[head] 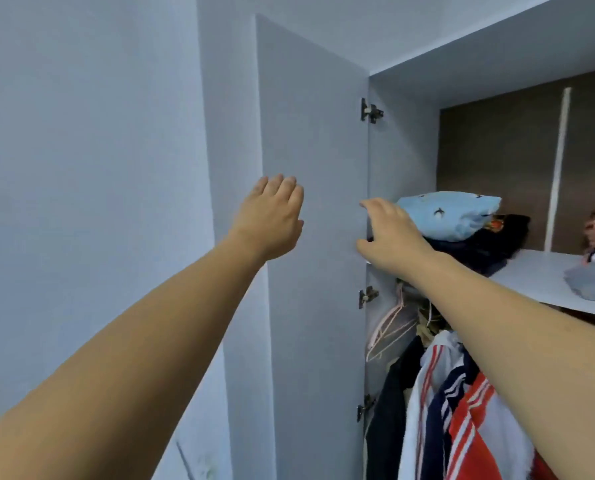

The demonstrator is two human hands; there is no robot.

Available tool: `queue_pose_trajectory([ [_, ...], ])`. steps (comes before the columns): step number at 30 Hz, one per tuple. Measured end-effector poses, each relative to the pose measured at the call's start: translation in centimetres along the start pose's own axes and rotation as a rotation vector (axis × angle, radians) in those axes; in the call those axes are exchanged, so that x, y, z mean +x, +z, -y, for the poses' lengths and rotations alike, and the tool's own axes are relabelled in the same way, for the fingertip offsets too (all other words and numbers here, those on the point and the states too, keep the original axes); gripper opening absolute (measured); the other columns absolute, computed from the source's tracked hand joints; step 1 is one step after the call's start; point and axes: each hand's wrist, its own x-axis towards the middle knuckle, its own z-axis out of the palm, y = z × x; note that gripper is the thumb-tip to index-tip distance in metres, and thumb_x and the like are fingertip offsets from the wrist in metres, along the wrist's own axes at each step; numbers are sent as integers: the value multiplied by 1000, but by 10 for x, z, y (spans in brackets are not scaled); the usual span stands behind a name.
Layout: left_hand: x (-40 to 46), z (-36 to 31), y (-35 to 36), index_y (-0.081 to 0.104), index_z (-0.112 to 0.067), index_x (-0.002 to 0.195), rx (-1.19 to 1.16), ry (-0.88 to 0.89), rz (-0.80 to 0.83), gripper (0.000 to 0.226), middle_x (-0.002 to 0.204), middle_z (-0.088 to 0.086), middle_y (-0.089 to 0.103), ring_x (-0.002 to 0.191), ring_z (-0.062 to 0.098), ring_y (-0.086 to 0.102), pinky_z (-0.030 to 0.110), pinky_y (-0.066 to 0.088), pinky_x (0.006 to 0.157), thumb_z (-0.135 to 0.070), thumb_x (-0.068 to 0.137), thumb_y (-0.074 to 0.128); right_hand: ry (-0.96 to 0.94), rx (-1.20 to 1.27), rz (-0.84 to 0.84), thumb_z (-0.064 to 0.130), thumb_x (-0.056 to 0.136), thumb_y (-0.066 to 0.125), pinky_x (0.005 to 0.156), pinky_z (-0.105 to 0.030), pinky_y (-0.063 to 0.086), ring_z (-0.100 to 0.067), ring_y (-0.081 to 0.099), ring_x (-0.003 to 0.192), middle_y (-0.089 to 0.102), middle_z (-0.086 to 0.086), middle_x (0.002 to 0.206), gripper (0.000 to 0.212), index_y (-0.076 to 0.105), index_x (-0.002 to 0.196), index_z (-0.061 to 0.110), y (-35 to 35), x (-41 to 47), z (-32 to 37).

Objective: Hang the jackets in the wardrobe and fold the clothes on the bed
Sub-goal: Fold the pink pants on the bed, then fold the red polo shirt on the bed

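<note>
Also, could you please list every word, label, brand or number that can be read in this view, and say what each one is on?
None can be read.
The light blue folded garment on the wardrobe shelf carries small dark motifs, not letters.
The dark garment beneath it shows a small orange print, too blurred to read.

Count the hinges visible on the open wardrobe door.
3: a top hinge, a middle hinge below the shelf, and a bottom hinge beside the hanging clothes. More may sit below the frame.

Soft, even light is falling across a plain pale blue-grey wall (81, 168), its smooth painted surface filling the left side of the room.
</note>
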Motion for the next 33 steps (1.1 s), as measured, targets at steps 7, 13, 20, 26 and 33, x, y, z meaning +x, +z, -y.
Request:
queue_pose_trajectory([
  [7,-142,64,-57,32,-2,143,188,-245,200,56,151,13,33,141,32,27,44,15,119,-33,98,45,-252,244,140,25,90,54,118,-35,16,-27,23,143,27,-5,155,67,27,151,14,39,-40,121],
  [13,-272,100,-139,29,-4,144,377,-415,378,59,153,12,29,143,31,24,43,16,119,-38,98,43,-450,444,256,23,92,50,119,-35,16,-23,15,146,22,0,157,65,24,152,16,40,-100,237],
  [20,-419,127,-277,30,-3,143,562,-637,523,58,152,12,30,141,32,26,44,17,119,-37,98,45,-702,641,356,21,91,49,118,-34,17,-23,17,145,22,-1,157,64,25,151,14,2,-195,386],
  [26,-556,114,-423,28,-3,145,692,-829,642,60,153,14,30,142,33,27,44,17,120,-36,99,44,-917,770,450,20,91,51,118,-34,18,-24,19,144,22,-4,157,65,26,150,12,-58,-318,505],
  [33,-715,54,-609,30,-3,146,820,-1073,751,59,152,15,32,138,33,31,44,19,118,-33,97,43,-1182,897,560,22,93,51,118,-36,19,-24,20,144,22,-5,156,63,29,150,10,-149,-495,619],
])
